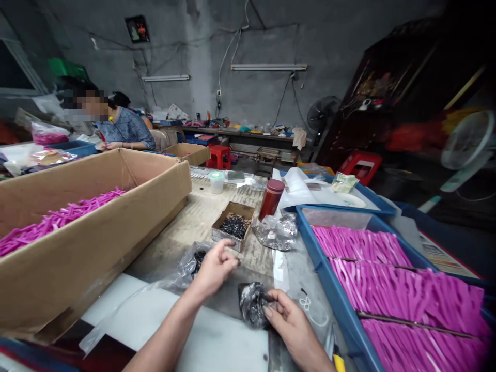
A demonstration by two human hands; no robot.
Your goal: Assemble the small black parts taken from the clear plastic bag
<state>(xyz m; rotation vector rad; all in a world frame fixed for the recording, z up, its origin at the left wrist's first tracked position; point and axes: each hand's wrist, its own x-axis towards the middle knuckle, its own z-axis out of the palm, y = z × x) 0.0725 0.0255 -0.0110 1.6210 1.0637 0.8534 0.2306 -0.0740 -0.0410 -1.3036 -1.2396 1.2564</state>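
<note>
My right hand (290,323) pinches the edge of a clear plastic bag (253,305) with black contents, which rests on the table. My left hand (216,266) is in front of a small cardboard box (240,244), its index finger stretched out and the other fingers loosely bent; I see nothing in it. Inside that box lies a heap of small black pieces (235,226). Another clear bag (188,263) with black contents lies to the left, partly behind my left hand. Beyond my right hand, a clear bag of small dark pieces (273,237) sits beside the box.
A long cardboard box (127,232) with magenta strips stands left. Rows of magenta pieces (387,289) fill a blue tray (325,279) at right. A dark red canister (271,199) and a lidded tub (216,183) stand farther back. Another person (126,129) sits far left.
</note>
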